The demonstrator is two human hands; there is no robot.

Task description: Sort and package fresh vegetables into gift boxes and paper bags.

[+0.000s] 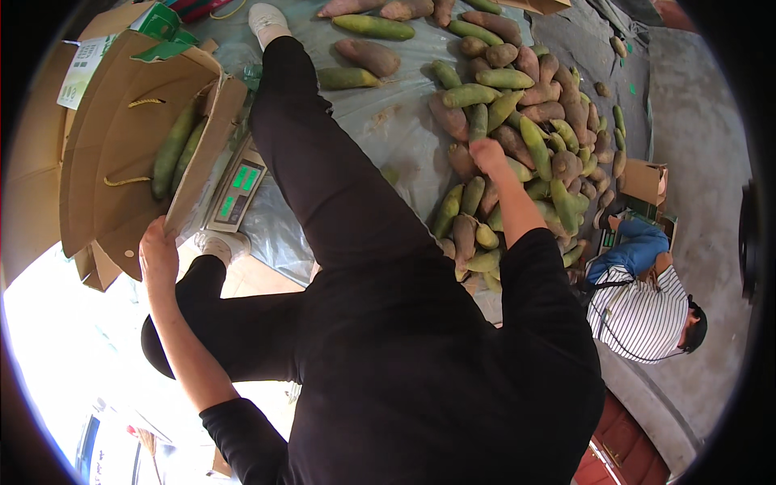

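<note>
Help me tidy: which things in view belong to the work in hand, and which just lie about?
Apparently in use:
open carton, left hand on its edge
green vegetable, right hand on it
vegetable pile
scale with lit display

Probably lying about:
broom
green scrap

Co-worker [643, 311] in stripes, small cardboard box [645, 181] nearby, broom [148, 441], dark-red object [629, 440]

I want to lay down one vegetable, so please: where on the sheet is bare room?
Bare sheet lies between the outstretched leg and the pile, on the person's side of the loose vegetables. It is crowded in the pile, where the right hand holds one, and leftward, where box and scale stand beside the leg.
</note>
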